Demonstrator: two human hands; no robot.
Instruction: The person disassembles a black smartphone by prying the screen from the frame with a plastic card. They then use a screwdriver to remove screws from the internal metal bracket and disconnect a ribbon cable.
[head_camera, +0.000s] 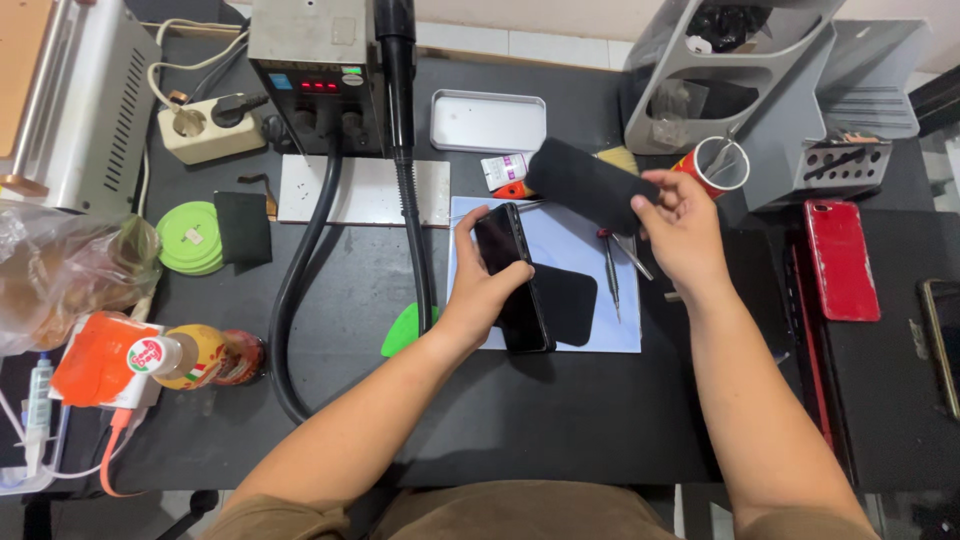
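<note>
Head view: the left hand (487, 290) is wrapped around a black phone (512, 275), with the thumb on one long side and the fingers curled over the dark screen. The hand is clamped shut on it. The lower part of the phone sticks out past the hand and rests on a pale blue mat (590, 330). The hand hides the middle of the phone, so its edge there cannot be seen.

Just under the phone, on the side away from the left thumb, lies a flat black piece (570, 300) on the mat (it could be cloth or a cover, it is hard to tell).

The right hand (680, 235) is up and to the side of the phone. Its fingers are pinched shut on one end of a black fuzzy pad (585, 185). The pad sticks out from the grip toward the back of the desk and covers part of a small tube (505, 168) and a brush (620, 158) behind it.

Between the two hands, a thin screwdriver (610, 275) and tweezers (632, 255) lie on the mat. The right hand hides their tops.

Beside the left wrist sits a green pick (403, 330), partly tucked under a thick black hose (300, 290). Past the right wrist lies a red phone (842, 260). The grey machine (315, 75) that the hose comes from is cut off at the top of the picture.
</note>
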